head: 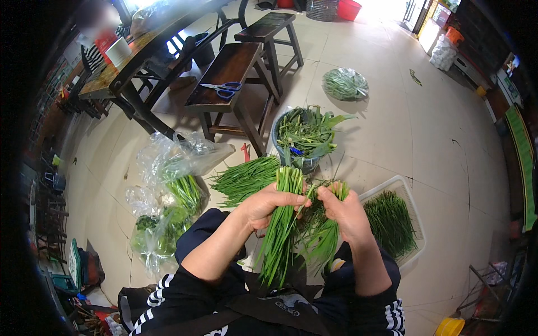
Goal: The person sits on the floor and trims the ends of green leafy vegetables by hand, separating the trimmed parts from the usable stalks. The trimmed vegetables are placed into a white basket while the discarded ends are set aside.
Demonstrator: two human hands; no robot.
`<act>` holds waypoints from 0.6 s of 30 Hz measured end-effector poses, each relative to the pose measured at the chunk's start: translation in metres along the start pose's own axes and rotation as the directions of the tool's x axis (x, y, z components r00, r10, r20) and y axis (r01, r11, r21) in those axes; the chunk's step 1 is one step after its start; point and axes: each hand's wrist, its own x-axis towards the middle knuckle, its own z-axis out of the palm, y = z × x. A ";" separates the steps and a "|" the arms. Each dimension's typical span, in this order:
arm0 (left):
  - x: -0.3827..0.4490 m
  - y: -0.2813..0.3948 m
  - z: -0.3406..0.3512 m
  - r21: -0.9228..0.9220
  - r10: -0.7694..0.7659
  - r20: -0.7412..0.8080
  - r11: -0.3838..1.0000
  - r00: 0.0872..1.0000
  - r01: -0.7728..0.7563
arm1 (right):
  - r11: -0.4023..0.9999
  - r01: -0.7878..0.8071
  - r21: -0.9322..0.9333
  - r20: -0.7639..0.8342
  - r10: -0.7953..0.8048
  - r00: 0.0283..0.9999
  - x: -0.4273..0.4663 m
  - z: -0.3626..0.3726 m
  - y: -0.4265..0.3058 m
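Note:
My left hand point(269, 206) is wrapped around a thick bundle of garlic chives point(280, 235), pale cut ends up and green leaves hanging towards my lap. In my right hand point(342, 210) is a smaller bunch of chives point(325, 241), its leaves drooping below the fist. The thumbs and fingertips of both hands nearly meet at a few stalks between the bundles. Beyond my left hand, a pile of chives point(248, 178) lies on the floor. To the right, a white plastic basket point(410, 185) holds more chives point(391, 222), partly hidden by my right forearm.
A bucket point(275, 136) heaped with leaf trimmings point(307, 132) stands ahead. Bagged vegetables point(164, 235) lie at left. Scissors point(225, 89) rest on a wooden bench point(227, 63). Farther off lies a bag of greens point(345, 85). A person point(94, 46) sits by the table point(155, 38).

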 end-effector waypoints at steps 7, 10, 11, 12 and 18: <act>0.000 0.004 0.010 0.118 0.007 -0.009 0.993 1.000 -0.006 | 0.983 -0.028 0.179 0.117 0.008 0.993 -0.005 0.007 -0.010; -0.002 0.003 0.015 0.180 -0.023 -0.029 0.983 0.999 0.028 | 0.985 -0.050 0.164 0.165 0.022 0.986 -0.001 0.003 -0.006; -0.002 0.002 0.016 0.201 -0.037 -0.039 0.979 0.999 0.044 | 0.987 -0.047 0.153 0.173 0.020 0.985 0.000 0.001 -0.004; -0.001 0.002 0.018 0.197 -0.034 -0.019 0.980 0.999 0.037 | 0.982 -0.039 0.182 0.146 0.012 0.989 0.001 -0.001 -0.003; 0.007 0.006 0.000 0.188 0.090 -0.220 0.981 0.971 -0.048 | 0.950 -0.013 0.311 -0.024 0.022 0.999 0.002 -0.009 -0.008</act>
